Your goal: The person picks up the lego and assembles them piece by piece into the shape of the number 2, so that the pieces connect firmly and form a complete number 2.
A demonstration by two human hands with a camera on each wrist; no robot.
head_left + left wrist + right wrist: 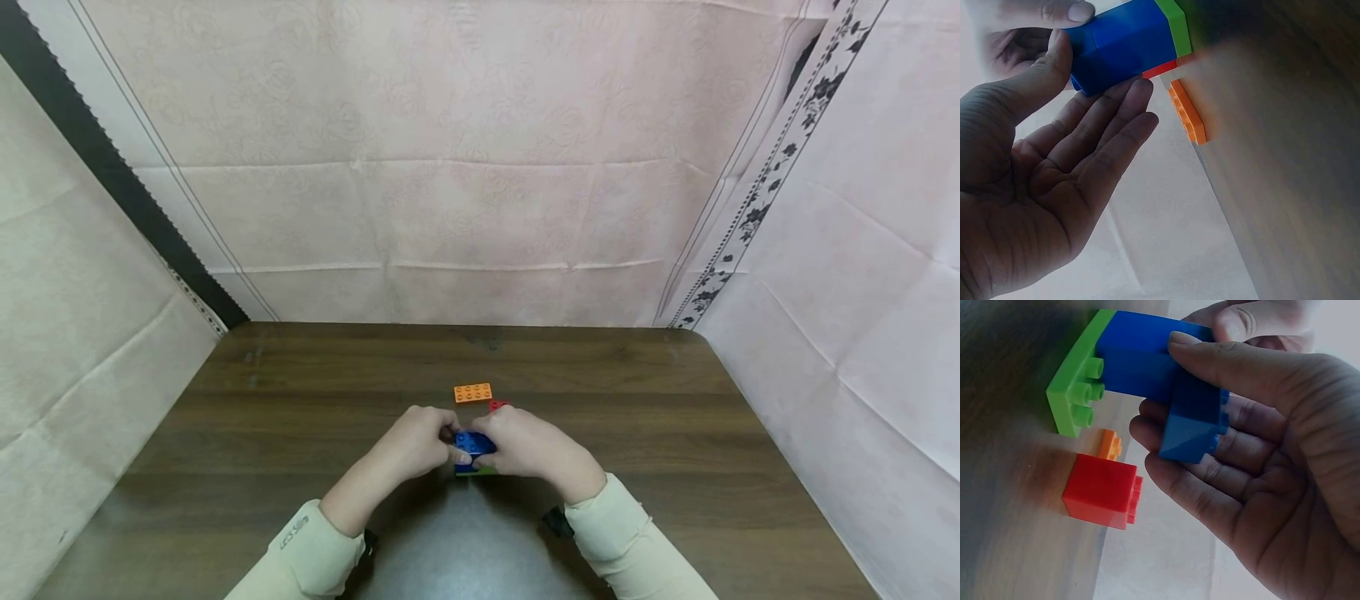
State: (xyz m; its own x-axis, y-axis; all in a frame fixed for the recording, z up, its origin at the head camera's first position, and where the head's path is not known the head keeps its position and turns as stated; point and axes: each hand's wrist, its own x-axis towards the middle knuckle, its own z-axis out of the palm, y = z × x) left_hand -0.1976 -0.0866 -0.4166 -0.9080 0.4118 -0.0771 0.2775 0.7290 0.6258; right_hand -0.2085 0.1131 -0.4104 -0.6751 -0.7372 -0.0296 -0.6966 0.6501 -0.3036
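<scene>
Several blue bricks [1138, 369] are joined to a green studded plate [1075, 369], which stands on the table. One blue brick [1191, 422] overhangs sideways at the end away from the plate, as the right wrist view shows. My right hand [528, 446] pinches this overhanging brick, thumb on one face and fingertips behind. From the other side my left hand [416, 442] holds the blue bricks between thumb and fingers [1138, 94]. In the head view the hands cover much of the stack.
A red brick [1097, 490] stands on the table just beyond my right hand. Farther back lies a flat orange studded brick [472, 392]. The wooden table [337, 358] ends at a pale cloth [450, 217], with more cloth at both sides.
</scene>
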